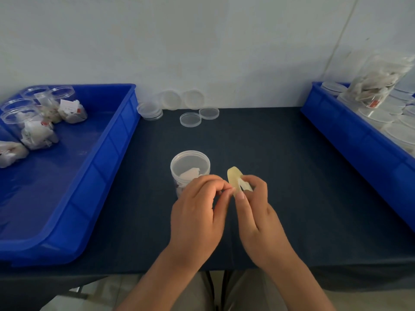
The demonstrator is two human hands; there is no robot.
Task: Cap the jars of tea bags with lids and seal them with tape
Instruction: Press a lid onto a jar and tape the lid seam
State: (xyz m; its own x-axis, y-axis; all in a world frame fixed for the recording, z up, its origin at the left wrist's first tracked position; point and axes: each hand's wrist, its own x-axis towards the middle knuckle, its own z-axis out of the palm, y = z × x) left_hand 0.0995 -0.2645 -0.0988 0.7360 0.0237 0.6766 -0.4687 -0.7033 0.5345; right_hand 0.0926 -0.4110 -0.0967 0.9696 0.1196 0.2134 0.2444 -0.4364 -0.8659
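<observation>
Both hands meet at centre frame on a small yellowish tape roll [234, 178]: the right hand [256, 203] grips it and the left hand [197, 198] pinches its edge. The jar [189, 167] stands just behind on the worktop [292, 176]. The tape is likely light, thin and sticky, best held by its free end.

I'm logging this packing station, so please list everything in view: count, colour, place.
capped jar: one, clear, tea bags inside, table centre
tape roll: one, pale yellow, held just right of the capped jar
loose lids: four single plus a small stack, clear, back of table by the wall
left bin: one, blue, table's left side
open jars: at least four, clear, holding tea bags, far end of left bin
right bin: one, blue, table's right side
stored lids: many, clear, in right bin
tilted jar: one, clear, tea bags inside, atop stored lids
table: one, dark cover
left hand: pinches at the tape roll's edge
right hand: grips tape roll
</observation>
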